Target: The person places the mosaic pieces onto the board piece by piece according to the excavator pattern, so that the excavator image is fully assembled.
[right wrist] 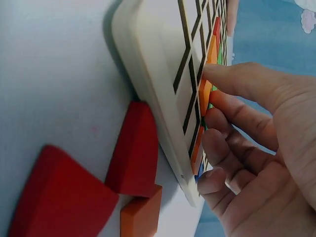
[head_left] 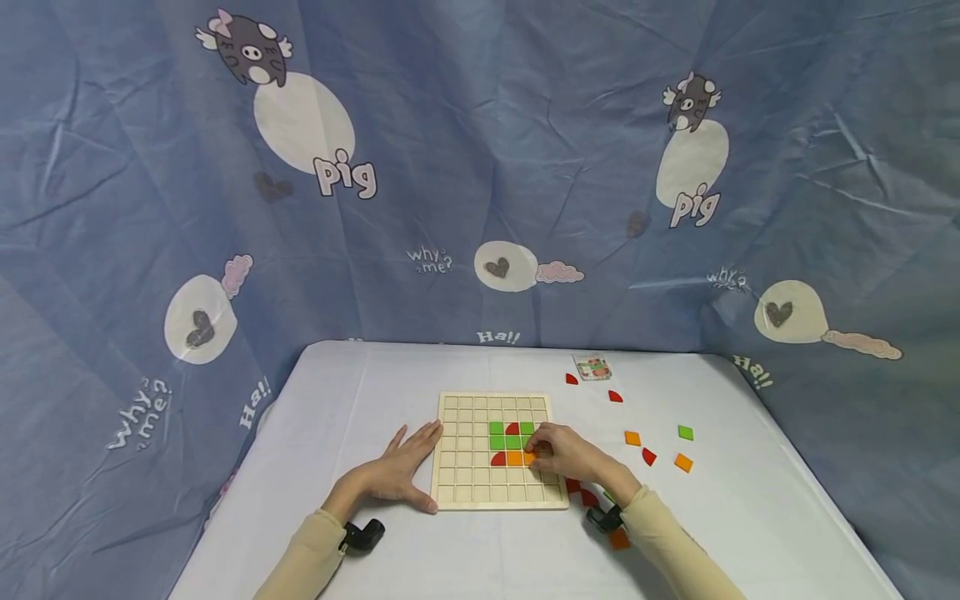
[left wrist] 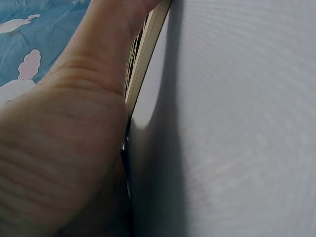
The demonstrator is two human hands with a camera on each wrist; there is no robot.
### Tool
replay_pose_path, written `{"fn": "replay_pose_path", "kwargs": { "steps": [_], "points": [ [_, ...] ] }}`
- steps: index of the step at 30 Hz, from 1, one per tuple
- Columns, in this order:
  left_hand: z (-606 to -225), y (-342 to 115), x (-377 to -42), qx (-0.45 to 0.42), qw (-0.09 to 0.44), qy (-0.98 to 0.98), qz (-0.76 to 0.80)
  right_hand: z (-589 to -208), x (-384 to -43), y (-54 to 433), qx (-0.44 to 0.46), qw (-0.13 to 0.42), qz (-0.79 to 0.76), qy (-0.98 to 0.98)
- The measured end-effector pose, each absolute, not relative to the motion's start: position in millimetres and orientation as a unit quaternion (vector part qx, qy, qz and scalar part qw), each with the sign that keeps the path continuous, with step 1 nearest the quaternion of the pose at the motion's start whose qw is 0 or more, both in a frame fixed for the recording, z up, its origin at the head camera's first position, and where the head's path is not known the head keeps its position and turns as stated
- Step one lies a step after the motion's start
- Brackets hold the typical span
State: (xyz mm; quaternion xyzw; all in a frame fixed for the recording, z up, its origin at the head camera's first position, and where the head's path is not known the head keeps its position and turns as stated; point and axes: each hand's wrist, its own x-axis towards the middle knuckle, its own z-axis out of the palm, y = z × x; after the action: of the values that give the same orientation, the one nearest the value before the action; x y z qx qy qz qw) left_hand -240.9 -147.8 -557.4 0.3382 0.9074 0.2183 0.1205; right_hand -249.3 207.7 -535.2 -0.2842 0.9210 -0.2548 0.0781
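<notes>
A pale wooden grid board [head_left: 455, 492] lies on the white table. My left hand [head_left: 397, 471] rests at its left edge, fingers spread and thumb near the front corner. My right hand [head_left: 558, 452] is over the board's right side, pinching an orange square tile [right wrist: 204, 96] between thumb and index finger at a grid cell. Beside that tile sit another orange tile [head_left: 514, 458] and a red quarter-circle piece [head_left: 498, 459]. The rows behind hold green squares [head_left: 497, 442] and a red quarter-circle [head_left: 512, 429]. My right hand partly hides the cells to the right.
Right of the board lie loose red pieces [head_left: 648, 456], orange squares [head_left: 683, 462] and a green square [head_left: 686, 432]. A picture card [head_left: 592, 367] is at the back. More red pieces [right wrist: 133, 153] and an orange tile [head_left: 619, 538] lie close to my right wrist.
</notes>
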Motion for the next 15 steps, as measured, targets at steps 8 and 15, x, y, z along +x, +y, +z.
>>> {"fn": "replay_pose_path", "kwargs": {
  "steps": [8, 15],
  "points": [
    [-558.0, -148.6, -240.3, 0.335, 0.125, 0.910, 0.211, -526.1, -263.1, 230.4, -0.242, 0.029, -0.326, 0.913],
    [-559.6, -147.4, -241.7, 0.331, 0.129, 0.910, 0.215, -525.3, -295.2, 279.4, -0.144, -0.056, -0.354, 0.922]
  ]
}}
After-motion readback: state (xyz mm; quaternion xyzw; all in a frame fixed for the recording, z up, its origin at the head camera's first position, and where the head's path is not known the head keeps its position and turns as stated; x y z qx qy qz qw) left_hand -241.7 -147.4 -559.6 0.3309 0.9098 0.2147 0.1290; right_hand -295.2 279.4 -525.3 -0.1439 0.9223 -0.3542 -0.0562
